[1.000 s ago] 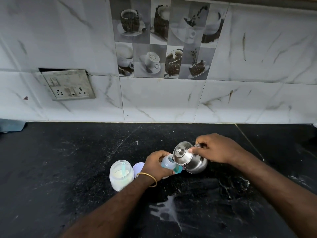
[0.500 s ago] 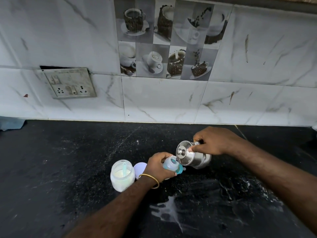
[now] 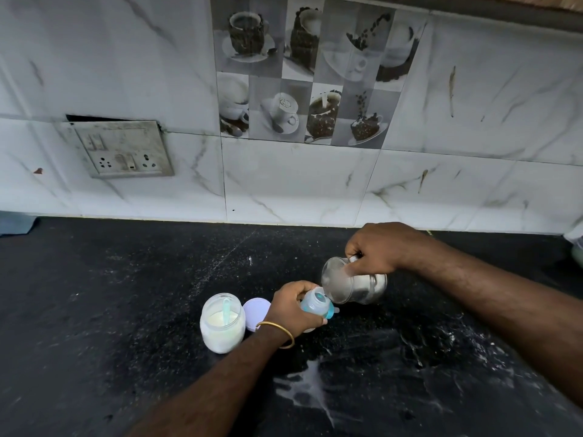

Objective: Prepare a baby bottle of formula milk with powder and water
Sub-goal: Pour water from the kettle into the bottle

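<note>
Left hand (image 3: 291, 307) grips the bottle (image 3: 315, 302) on the worktop (image 3: 126, 310), right of the jar (image 3: 222, 323). Right hand (image 3: 375, 249) grips the pot (image 3: 355, 282), now tipped further, lid gone, rim at bottle mouth: water pour is likely starting.

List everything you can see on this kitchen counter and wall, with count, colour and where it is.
baby bottle: one, clear with blue, tilted, centre counter
steel pot: one, silver, tipped at bottle mouth
powder jar: one, clear, white powder, left of bottle
scoop: one, pale blue, in jar
jar lid: one, white, beside jar
socket plate: one, grey, wall left
counter: one, black
bangle: one, gold, left wrist
left hand: holds bottle
right hand: holds pot
</note>
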### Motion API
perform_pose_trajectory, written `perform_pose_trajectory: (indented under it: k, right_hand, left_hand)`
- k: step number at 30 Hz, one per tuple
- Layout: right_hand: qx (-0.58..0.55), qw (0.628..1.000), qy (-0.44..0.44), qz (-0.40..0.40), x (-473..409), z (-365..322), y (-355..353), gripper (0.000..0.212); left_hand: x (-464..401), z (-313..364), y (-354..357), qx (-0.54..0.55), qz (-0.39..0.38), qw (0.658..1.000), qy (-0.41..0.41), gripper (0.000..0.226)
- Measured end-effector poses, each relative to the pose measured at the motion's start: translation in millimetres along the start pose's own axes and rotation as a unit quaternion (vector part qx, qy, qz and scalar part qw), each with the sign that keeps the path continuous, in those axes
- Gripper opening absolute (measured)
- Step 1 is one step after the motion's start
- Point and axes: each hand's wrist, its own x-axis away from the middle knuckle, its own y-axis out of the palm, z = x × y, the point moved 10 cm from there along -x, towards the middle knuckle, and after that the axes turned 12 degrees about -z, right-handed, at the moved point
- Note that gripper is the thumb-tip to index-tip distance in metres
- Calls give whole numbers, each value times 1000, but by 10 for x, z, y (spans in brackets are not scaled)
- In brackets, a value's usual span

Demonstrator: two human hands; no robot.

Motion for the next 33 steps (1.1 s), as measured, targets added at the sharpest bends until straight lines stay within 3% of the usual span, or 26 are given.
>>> perform_pose_trajectory:
  k: [21,27,33]
  right_hand:
    - [-11,997,-2,-82,-207,-134,-52,38]
    - [18,996,2,-89,-217,-224,-119,38]
    - [46,995,-2,-94,-245,-308,-159,38]
  left_hand:
    - [-30,-20,36,-4,-11,1000,-12,64]
    - [-34,-14,10,-5,-2,1000,-8,50]
    - [-64,-59,31,-9,-5,1000,-13,71]
